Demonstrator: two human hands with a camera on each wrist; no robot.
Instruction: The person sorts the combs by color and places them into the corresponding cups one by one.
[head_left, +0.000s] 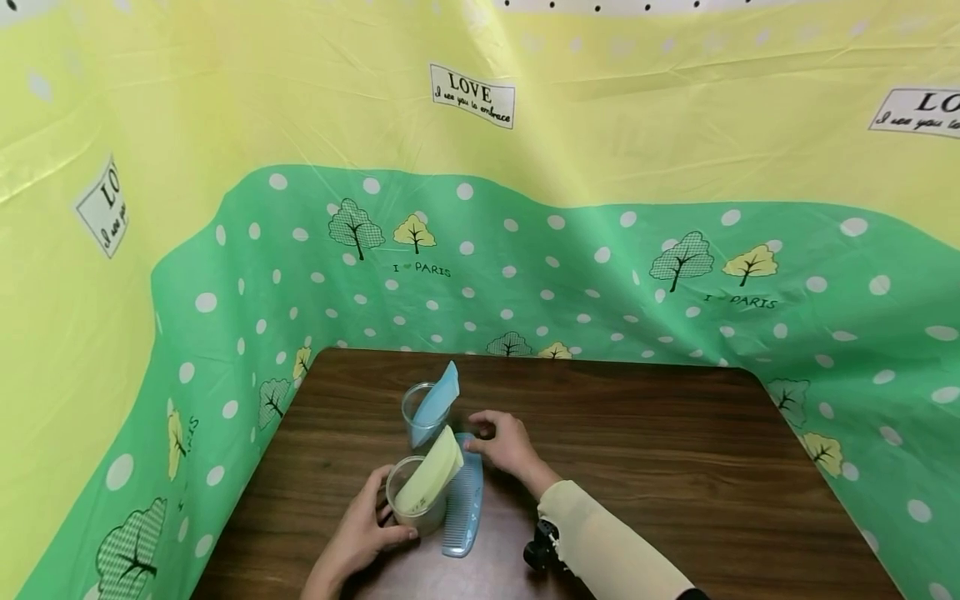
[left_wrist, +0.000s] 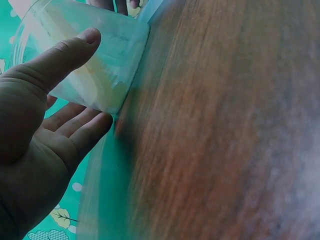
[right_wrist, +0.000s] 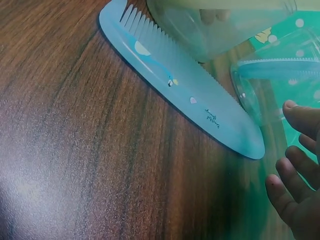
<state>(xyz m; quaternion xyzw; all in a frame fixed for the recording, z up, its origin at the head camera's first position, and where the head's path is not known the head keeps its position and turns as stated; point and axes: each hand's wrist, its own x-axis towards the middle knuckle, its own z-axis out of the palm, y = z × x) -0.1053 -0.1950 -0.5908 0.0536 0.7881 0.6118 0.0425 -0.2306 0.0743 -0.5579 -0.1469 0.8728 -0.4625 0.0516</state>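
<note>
A clear plastic cup [head_left: 422, 521] with a pale yellow comb [head_left: 431, 475] leaning in it stands near the front of the table. My left hand [head_left: 360, 529] holds this cup from the left, its thumb [left_wrist: 70, 55] along the side and other fingers near the base. Beside the cup, a light blue comb [right_wrist: 185, 90] lies flat, teeth facing the cup. My right hand [head_left: 510, 446] hovers by the comb's far end, fingers loosely bent and holding nothing. Farther back is a second clear cup [head_left: 411, 402], with another blue comb [head_left: 438, 400] tilted inside.
The dark wood-grain table [head_left: 637, 467] extends to the right of the cups. A green and yellow printed curtain [head_left: 570, 267] closes off the back and sides. A small black device [head_left: 542, 546] sits at my right wrist.
</note>
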